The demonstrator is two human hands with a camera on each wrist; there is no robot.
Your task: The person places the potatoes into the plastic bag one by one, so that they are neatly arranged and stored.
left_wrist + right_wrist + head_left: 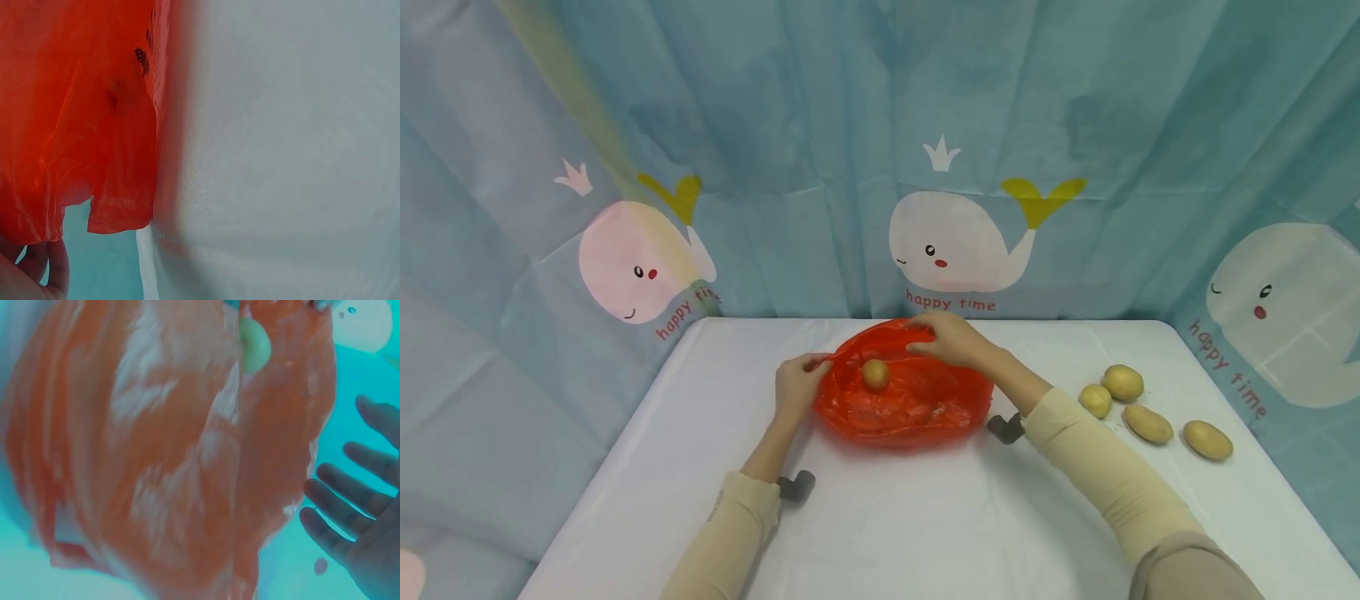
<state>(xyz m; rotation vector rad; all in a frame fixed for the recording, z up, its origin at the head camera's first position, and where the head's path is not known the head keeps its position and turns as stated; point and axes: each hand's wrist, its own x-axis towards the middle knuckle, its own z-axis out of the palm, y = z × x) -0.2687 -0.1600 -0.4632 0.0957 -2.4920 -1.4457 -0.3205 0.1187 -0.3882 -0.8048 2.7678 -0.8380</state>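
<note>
A red plastic bag [917, 417] lies with its mouth spread on the white table. Inside it, toward the left, a round potato [875, 374] shows; the same potato [255, 347] appears at the bag's mouth in the right wrist view. My left hand [798, 385] pinches the bag's left rim between thumb and fingers, and in the left wrist view these fingers [57, 265] hold the film's edge. Over the far right rim is my right hand [953, 340]. Its fingers are spread and hold nothing in the right wrist view, beside the bag's edge.
To the right on the table [910, 525] lie several potatoes: a small one [1096, 401], a rounder one [1123, 382], a long one [1147, 423] and one farther right [1207, 440]. A blue curtain [820, 125] with whale prints hangs behind the table and along its sides.
</note>
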